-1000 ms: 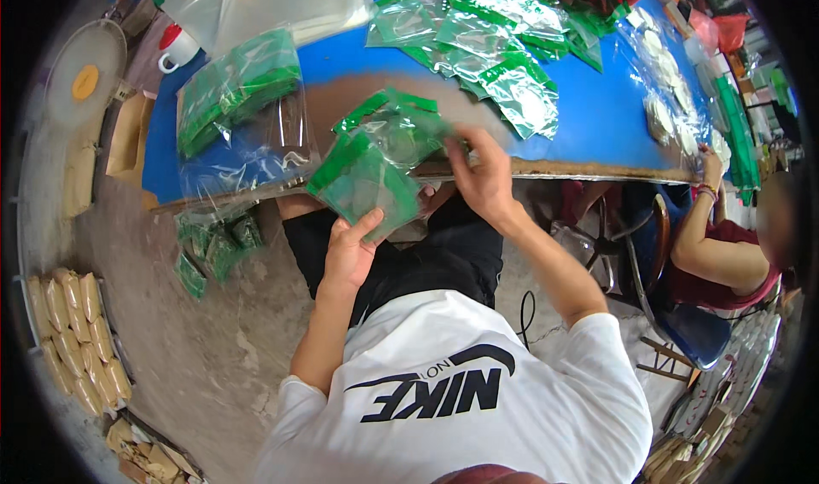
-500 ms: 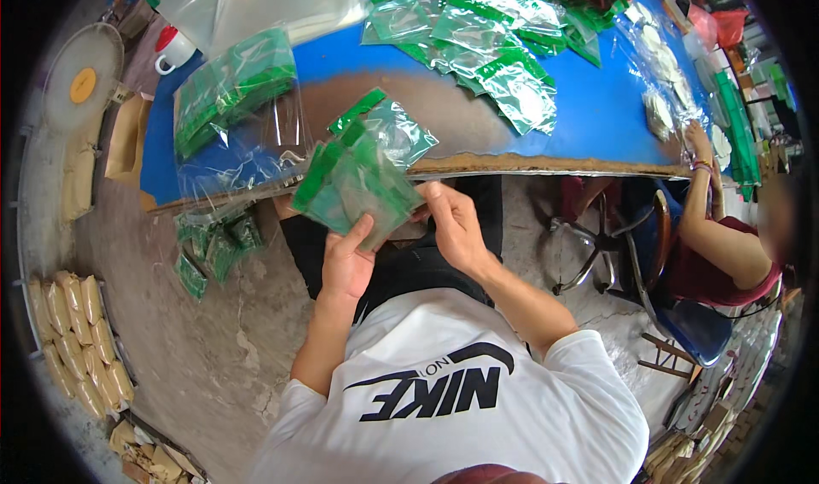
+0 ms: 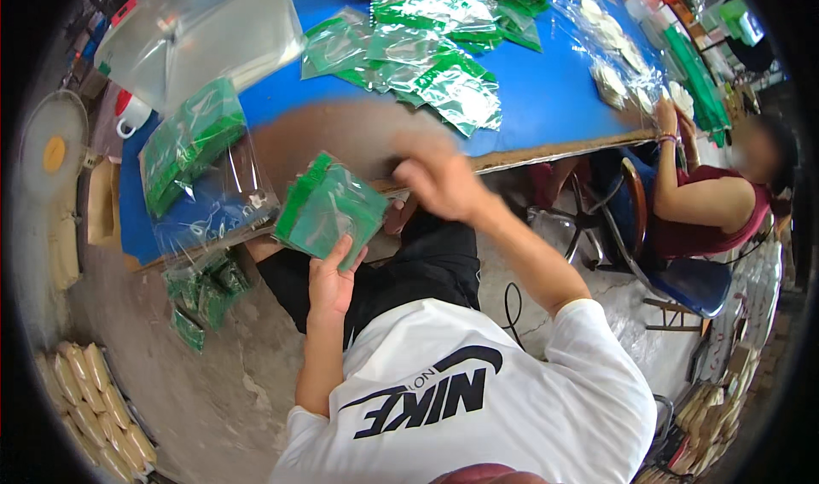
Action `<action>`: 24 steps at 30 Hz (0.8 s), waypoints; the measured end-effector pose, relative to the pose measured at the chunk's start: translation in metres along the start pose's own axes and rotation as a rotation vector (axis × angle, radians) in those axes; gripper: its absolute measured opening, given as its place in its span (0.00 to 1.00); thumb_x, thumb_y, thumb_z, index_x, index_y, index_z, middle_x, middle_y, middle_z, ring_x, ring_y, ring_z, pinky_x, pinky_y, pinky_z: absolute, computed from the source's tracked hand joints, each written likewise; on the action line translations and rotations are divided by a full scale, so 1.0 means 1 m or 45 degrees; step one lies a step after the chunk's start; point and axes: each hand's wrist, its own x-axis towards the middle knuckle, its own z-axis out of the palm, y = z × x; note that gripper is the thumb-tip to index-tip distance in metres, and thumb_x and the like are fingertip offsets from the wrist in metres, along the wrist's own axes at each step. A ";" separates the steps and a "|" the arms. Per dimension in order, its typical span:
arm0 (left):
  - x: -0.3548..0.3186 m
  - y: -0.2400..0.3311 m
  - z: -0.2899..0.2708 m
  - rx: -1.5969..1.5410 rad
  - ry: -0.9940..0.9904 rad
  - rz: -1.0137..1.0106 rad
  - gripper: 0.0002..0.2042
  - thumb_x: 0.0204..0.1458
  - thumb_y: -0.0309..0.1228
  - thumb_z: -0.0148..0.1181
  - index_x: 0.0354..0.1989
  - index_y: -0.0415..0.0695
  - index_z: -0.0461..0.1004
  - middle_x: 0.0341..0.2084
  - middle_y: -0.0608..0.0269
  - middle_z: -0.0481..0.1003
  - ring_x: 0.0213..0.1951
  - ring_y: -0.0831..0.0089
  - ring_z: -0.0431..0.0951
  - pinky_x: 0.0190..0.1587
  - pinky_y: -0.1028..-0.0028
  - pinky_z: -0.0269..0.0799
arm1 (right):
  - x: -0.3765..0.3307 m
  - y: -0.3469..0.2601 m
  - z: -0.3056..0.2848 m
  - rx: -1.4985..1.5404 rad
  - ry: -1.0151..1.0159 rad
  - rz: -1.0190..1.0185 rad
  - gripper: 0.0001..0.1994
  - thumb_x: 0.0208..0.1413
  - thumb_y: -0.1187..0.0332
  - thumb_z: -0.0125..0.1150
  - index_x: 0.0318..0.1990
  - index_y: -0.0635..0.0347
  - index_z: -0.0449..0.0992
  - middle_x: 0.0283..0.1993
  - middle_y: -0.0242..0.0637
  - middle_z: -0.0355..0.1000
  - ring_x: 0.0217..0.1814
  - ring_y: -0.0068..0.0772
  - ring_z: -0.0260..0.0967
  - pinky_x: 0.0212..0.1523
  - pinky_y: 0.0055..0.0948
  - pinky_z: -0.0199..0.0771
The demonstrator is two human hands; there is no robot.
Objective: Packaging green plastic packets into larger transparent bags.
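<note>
Left hand point(image 3: 331, 286) pinches a stack of green-and-clear packets point(image 3: 341, 209) beside the worktop point(image 3: 546, 100); the right hand point(image 3: 441, 181), blurred, has fingers whose closure I cannot tell.

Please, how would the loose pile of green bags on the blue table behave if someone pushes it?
The pile of green bags would probably spread, since they overlap loosely. They look slippery, judging by the shiny plastic. Each may be light and bendy, as the plastic seems thin.

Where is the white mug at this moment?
In the head view, the mug is at the left end of the blue table, left of the green packet pile.
</note>
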 end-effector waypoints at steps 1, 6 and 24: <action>0.002 -0.001 0.001 0.063 -0.058 -0.006 0.22 0.57 0.22 0.62 0.60 0.42 0.67 0.55 0.59 0.73 0.56 0.64 0.75 0.58 0.60 0.75 | 0.000 0.012 -0.018 -0.143 0.222 0.126 0.20 0.61 0.59 0.58 0.53 0.65 0.74 0.59 0.52 0.70 0.64 0.55 0.65 0.64 0.48 0.63; 0.008 -0.009 0.016 -0.091 -0.258 -0.113 0.22 0.58 0.24 0.61 0.61 0.42 0.66 0.56 0.60 0.72 0.58 0.62 0.73 0.60 0.58 0.74 | -0.027 0.037 -0.035 -0.716 0.033 0.229 0.22 0.61 0.58 0.57 0.57 0.64 0.72 0.63 0.55 0.63 0.71 0.61 0.53 0.70 0.59 0.48; 0.008 -0.008 0.003 -0.074 -0.316 -0.125 0.24 0.57 0.25 0.62 0.62 0.43 0.65 0.56 0.60 0.72 0.58 0.62 0.74 0.60 0.62 0.71 | -0.063 -0.001 0.000 -0.617 0.083 0.219 0.33 0.58 0.56 0.63 0.63 0.72 0.63 0.68 0.58 0.59 0.73 0.59 0.51 0.73 0.56 0.46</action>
